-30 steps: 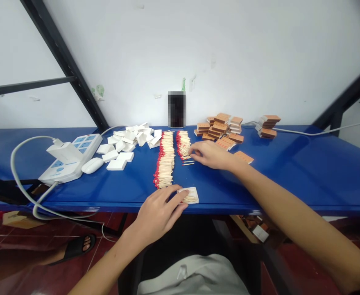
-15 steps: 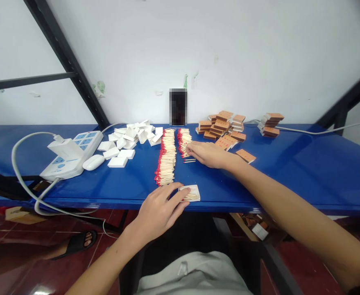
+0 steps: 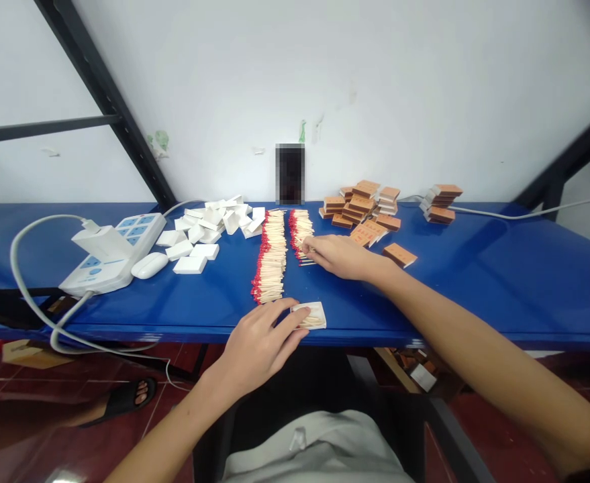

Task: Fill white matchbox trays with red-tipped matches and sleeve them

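white wall [image 3: 425, 80] stands behind a blue shelf [image 3: 486, 282] on which everything is spread. the step in hand looks like taking matches from a row: the left hand [image 3: 262, 341] holds one small white tray [image 3: 317, 309] at the shelf's near edge, fingers lapped over its left side, a few matches inside, while the right hand [image 3: 307, 244] has its fingers drawn narrow at the near end of the short match row [image 3: 301, 225]; those fingertips are too small here for me to tell whether a match sits between them. i'd judge the next move calls for a light pinch that leaves neighbouring matches in line, with the tray kept steady. by count: two rows, the long match row [image 3: 273, 261] and the short one, both too dense to number; roughly twenty loose trays [image 3: 190, 265] heaped at left; a dozen or more orange boxes [image 3: 362, 204] piled, overlapping; four or five in an orange stack [image 3: 441, 215] farther right; one lone orange box [image 3: 400, 254] near the right wrist.
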### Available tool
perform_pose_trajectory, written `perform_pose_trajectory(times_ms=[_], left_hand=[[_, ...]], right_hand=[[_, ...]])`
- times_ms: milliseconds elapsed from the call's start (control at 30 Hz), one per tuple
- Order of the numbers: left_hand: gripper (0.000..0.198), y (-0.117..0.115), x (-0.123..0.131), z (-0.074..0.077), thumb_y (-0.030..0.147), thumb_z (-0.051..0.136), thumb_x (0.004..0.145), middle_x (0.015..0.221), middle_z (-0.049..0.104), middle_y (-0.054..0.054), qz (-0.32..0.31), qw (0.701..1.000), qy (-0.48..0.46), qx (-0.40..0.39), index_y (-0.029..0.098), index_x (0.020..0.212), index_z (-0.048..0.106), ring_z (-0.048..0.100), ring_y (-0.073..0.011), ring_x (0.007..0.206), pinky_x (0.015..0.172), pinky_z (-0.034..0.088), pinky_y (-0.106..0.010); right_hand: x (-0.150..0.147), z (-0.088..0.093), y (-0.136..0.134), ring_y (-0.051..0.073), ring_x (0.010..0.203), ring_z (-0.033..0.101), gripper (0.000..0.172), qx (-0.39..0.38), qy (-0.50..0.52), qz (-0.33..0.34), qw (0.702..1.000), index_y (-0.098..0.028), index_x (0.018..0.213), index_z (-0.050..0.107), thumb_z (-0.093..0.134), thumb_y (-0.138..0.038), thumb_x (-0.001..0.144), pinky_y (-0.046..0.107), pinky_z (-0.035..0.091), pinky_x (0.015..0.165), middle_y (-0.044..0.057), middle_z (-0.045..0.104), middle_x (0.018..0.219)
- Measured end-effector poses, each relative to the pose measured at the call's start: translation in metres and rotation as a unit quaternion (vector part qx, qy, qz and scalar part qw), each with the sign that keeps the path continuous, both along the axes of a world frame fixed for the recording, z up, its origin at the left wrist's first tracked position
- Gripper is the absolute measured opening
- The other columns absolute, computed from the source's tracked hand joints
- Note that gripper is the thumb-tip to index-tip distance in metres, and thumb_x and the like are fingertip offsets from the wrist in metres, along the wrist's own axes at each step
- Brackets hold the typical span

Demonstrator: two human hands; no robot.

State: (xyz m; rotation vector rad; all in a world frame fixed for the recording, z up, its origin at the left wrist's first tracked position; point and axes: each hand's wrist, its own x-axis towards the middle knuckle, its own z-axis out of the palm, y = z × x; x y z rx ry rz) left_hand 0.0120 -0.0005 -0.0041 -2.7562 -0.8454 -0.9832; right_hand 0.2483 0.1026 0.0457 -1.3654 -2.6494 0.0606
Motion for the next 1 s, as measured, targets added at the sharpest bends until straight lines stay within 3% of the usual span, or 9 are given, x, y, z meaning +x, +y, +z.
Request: perform_pose_trajectory(times_ms=[467,633,1000], left_hand=[[0.026,0.000,-0.002,-0.002,0.024,0.052,0.100,0.116,0.067,-0.012,-0.007,1.000,-0.005,-0.005,0.016,0.123,0.059,0.068,-0.0248,0.100,0.085,0.060,-0.041],[0.025,-0.001,-0.001,0.000,0.024,0.052,0.100,0.116,0.067,-0.012,-0.007,1.000,-0.007,-0.009,0.016,0.123,0.059,0.068,-0.0248,0.099,0.085,0.060,-0.041],[0.025,0.000,0.001,-0.001,0.023,0.053,0.099,0.116,0.068,-0.012,-0.004,1.000,-0.001,-0.010,0.016,0.122,0.060,0.068,-0.0250,0.101,0.084,0.060,-0.041]], right_hand=[[0.009,-0.010,0.010,0.023,0.091,0.062,0.019,0.034,0.025,-0.015,0.999,-0.021,0.108,0.057,0.039,-0.023,0.100,0.029,0.037,0.073,0.008,0.069,0.104],[0.008,-0.007,0.008,0.020,0.090,0.062,0.020,0.018,0.056,0.033,0.998,-0.022,0.100,0.060,0.041,-0.027,0.101,0.028,0.038,0.076,0.005,0.069,0.098],[0.007,-0.006,0.008,0.018,0.079,0.058,0.016,-0.020,0.059,0.010,0.998,-0.020,0.096,0.062,0.047,-0.027,0.099,0.027,0.034,0.069,0.005,0.068,0.091]])
